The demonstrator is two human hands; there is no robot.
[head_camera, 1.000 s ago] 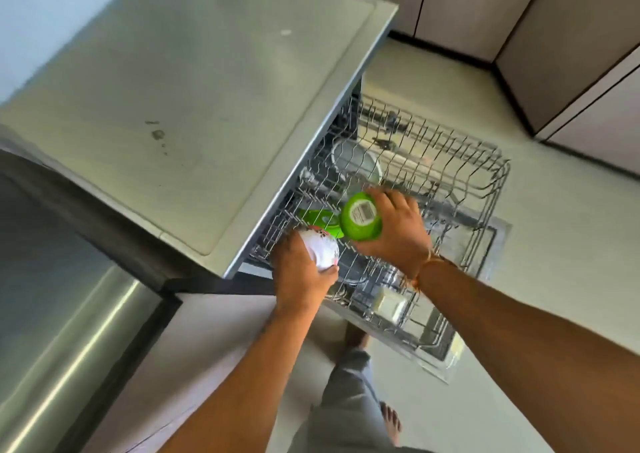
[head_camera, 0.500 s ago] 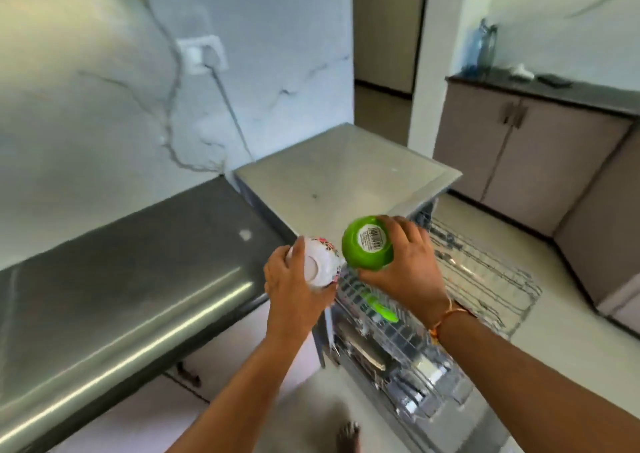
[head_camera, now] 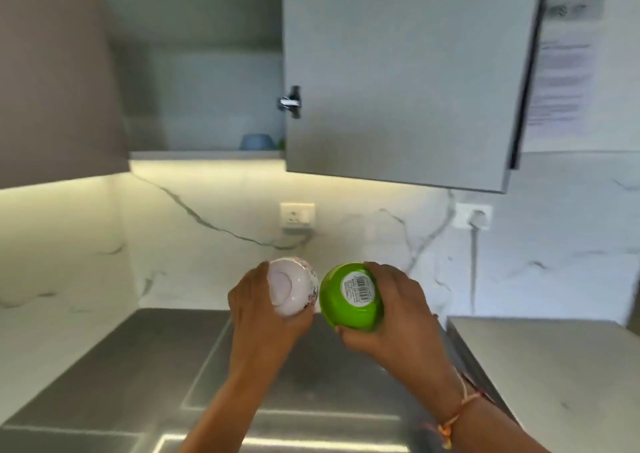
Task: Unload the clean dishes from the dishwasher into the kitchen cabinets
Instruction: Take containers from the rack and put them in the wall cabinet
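Left grip [head_camera: 263, 310]: held white bowl [head_camera: 294, 286] at its 1 o'clock.
Right grip [head_camera: 398, 314]: held green bowl [head_camera: 349, 300] at its 10 o'clock.

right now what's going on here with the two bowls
A person stands at the counter with a bowl in each hand, bases toward the camera. The left hand grips a white patterned bowl, the right hand a green bowl with a barcode sticker. The wall cabinet above is open, a blue bowl inside. Neither held bowl is put away yet.
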